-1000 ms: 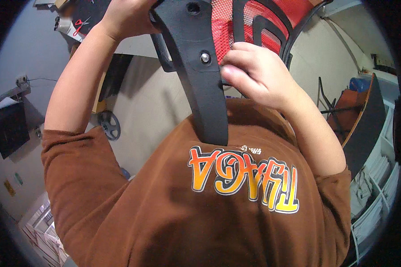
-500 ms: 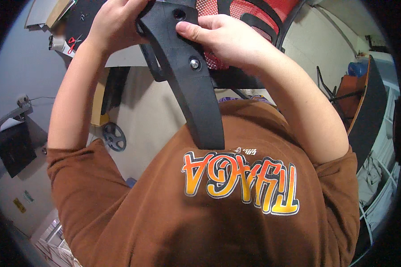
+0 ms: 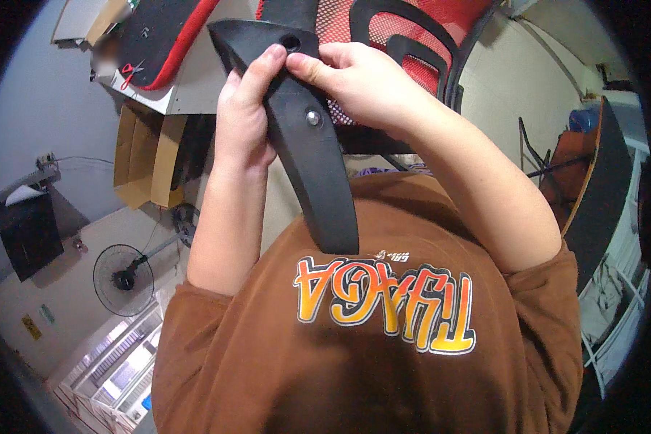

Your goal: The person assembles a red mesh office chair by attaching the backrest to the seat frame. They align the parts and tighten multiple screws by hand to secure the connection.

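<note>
Watching the head cam feed here: both hands are up by the chest on a long black plastic armrest piece (image 3: 307, 137). The left hand (image 3: 242, 119) is wrapped around its upper part from the left, fingers curled over the front near the hole at the top end. The right hand (image 3: 358, 79) comes in from the right, thumb and fingertips pinching that same top end just beside the hole. So both hands are closed on the piece, nothing loose.

What's changed over the last second: the piece has come down in the picture and tilted, and the hands have shifted their grip. A second ago the left hand was high up at the frame edge and the right sat lower by the metal bolt; now both are bunched at the top end with the bolt (image 3: 312, 117) showing below them. To me that looks like regripping to work on that top end, but that's a guess.

The lower end of the piece rests against the brown shirt (image 3: 369, 347).

Around it: a red mesh chair back (image 3: 412, 32) with a black frame sits right behind the hands and crowds that end. Off left there's a seat pad (image 3: 163, 36), red scissors (image 3: 128, 71), folded cardboard (image 3: 145, 155) and a floor fan (image 3: 123, 278), all well apart.
</note>
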Tool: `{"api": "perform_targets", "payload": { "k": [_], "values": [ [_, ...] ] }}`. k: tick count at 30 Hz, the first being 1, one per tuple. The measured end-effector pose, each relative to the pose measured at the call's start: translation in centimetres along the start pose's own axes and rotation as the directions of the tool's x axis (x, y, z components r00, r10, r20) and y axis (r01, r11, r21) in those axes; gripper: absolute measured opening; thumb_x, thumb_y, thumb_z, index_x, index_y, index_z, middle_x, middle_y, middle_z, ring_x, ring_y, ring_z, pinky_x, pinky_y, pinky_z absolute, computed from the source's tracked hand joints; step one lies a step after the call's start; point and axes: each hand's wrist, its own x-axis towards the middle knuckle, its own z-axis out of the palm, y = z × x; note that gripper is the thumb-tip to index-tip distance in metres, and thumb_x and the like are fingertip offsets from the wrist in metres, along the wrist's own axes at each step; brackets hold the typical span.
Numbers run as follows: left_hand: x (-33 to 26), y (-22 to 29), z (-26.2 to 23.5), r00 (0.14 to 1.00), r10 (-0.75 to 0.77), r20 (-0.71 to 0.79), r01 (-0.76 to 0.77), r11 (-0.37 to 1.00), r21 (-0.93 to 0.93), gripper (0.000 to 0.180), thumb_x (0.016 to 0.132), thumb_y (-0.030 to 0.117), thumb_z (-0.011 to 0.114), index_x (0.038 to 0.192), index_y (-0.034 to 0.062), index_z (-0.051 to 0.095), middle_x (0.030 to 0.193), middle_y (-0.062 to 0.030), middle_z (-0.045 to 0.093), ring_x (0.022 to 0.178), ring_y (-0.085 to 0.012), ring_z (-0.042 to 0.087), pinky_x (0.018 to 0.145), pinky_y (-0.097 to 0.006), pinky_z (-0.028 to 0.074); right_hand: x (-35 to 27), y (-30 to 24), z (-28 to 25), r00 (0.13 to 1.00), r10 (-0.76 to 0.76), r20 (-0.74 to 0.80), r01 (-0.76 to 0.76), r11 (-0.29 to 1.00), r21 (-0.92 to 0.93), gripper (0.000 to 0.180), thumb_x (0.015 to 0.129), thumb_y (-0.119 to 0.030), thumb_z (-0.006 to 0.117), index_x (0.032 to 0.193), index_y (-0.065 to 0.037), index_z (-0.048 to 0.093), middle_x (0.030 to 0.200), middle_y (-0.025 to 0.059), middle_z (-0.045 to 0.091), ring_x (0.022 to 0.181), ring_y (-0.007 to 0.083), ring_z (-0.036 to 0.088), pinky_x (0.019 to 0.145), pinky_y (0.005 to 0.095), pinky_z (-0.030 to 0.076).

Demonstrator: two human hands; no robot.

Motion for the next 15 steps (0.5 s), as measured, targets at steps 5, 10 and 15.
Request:
{"api": "perform_targets", "payload": {
  "k": [5,10,15],
  "values": [
    [-0.7,-0.5,0.6,0.997,0.014,-0.071,-0.024,0.991,-0.135,0.031,0.085,0.018,0.067,0.107,0.0002,0.055,0.089,-0.0092,0.065,0.071,-0.0165,0.066,0.060,-0.029,0.056,-0.7,0.5,-0.1,0.996,-0.087,0.037,0.090,0.992,-0.087,0.036,0.093,-0.033,0.055,0.108,-0.001,0.063,0.074,0.0011,0.059,0.066,0.0094,0.053,0.061,0.0250,0.044],
    [-1.4,-0.9,0.6,0.996,0.009,-0.086,-0.022,0.988,-0.154,0.030,0.085,0.017,0.066,0.108,0.0016,0.054,0.091,-0.0078,0.064,0.075,-0.0160,0.065,0.060,-0.031,0.057,-5.1,0.5,-2.3,0.984,0.052,0.170,-0.107,0.937,0.333,0.033,0.087,-0.003,0.044,0.119,-0.003,0.052,0.087,0.0005,0.054,0.078,0.0063,0.056,0.060,0.0199,0.042],
    [-1.9,-1.3,0.6,0.997,0.027,-0.077,-0.040,0.985,-0.167,0.029,0.088,0.022,0.062,0.108,0.0011,0.058,0.092,-0.0081,0.066,0.077,-0.0159,0.066,0.064,-0.029,0.056,-4.9,2.1,-2.1,0.989,-0.005,0.146,-0.093,0.747,0.659,0.028,0.087,0.002,0.043,0.114,-0.003,0.051,0.099,0.0067,0.056,0.082,0.0114,0.061,0.066,0.0237,0.050]
  ]
}}
